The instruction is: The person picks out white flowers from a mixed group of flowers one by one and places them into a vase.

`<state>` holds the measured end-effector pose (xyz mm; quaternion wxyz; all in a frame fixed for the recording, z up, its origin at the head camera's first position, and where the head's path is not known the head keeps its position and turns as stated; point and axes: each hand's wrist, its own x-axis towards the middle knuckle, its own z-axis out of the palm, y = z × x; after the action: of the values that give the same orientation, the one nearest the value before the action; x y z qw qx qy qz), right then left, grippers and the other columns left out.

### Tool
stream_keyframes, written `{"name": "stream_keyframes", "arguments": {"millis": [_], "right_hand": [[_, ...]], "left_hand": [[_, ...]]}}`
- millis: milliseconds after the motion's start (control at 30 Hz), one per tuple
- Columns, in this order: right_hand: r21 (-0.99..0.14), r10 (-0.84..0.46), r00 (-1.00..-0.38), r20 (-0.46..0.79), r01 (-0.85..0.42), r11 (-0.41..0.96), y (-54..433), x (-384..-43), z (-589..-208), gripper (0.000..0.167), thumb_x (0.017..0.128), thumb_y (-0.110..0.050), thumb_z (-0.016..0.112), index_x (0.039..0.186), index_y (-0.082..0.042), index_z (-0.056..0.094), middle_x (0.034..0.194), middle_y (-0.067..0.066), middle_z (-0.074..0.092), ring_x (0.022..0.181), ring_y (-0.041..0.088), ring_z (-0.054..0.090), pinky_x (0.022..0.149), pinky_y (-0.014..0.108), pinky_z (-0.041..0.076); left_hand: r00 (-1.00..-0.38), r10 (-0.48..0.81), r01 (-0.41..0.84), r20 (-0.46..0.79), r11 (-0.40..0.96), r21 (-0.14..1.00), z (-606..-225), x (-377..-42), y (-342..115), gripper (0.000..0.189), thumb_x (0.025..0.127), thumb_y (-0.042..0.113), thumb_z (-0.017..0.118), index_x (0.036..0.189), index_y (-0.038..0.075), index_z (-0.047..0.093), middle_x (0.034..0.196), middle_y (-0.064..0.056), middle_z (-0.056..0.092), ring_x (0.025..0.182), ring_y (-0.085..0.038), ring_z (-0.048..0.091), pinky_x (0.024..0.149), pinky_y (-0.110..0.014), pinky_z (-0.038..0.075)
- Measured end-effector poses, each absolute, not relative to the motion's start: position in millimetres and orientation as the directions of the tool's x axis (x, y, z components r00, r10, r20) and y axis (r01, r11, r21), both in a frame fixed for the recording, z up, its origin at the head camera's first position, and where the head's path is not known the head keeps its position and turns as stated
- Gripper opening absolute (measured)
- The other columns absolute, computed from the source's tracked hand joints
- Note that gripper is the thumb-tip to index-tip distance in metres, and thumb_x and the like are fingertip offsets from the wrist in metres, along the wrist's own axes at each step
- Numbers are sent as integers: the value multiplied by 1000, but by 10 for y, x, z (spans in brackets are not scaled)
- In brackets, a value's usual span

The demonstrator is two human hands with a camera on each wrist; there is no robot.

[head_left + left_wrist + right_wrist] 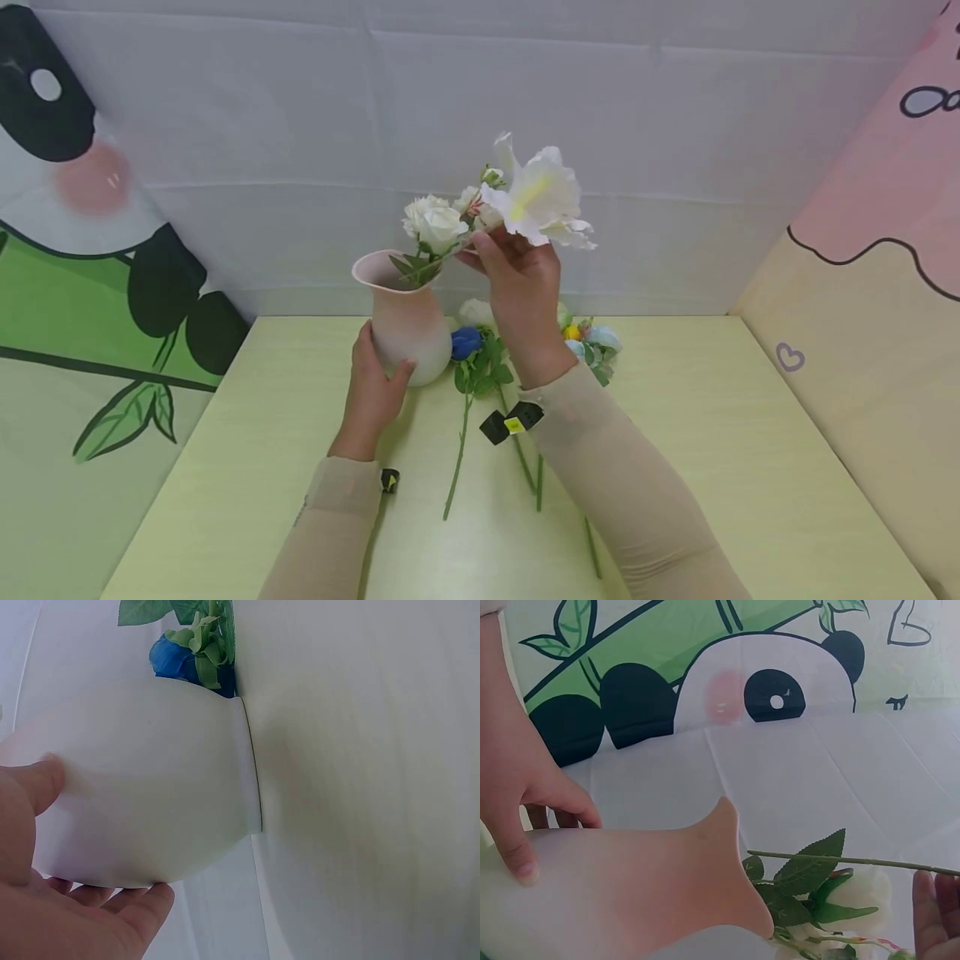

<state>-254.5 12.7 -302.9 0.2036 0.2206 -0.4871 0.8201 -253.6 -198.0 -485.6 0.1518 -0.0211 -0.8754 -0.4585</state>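
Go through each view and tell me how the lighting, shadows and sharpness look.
Head view: even, soft light, faint shadows beside the vase on the table, edges bowed by the wide lens. Left wrist view: the vase fills the frame, washed out; left hand soft. Right wrist view: panda backdrop sharp, near vase slightly soft.

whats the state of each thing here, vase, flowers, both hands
vase: upright on the table, white rose in its mouth
white flower stem: held in the air, its stem end at the vase mouth
left hand: grips the vase body
right hand: pinches the white flower stem
blue rose: lying on the table behind the vase
loose flowers: lying flat on the table
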Motion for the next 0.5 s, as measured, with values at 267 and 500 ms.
{"name": "stream_keyframes", "arguments": {"millis": [267,500], "right_hand": [[-753,90,-827,556,-546,-366,62,-2602,-3046,15,96,3,69,110,8,63,99,17,64,97,33,71,88,47,59],[-815,71,-844,531,-532,-231,4,-2637,-3084,7,95,-1,72,91,3,68,100,13,71,85,32,74,86,44,59]], "left_hand": [[-955,-106,166,276,578,799,-4874,-2533,-1971,92,100,24,69,165,9,6,163,-24,22,148,-43,29,116,-60,28],[-951,-108,175,289,581,795,-4876,-2534,-1972,92,100,24,70,165,8,7,163,-24,22,147,-43,29,116,-60,29]]}}
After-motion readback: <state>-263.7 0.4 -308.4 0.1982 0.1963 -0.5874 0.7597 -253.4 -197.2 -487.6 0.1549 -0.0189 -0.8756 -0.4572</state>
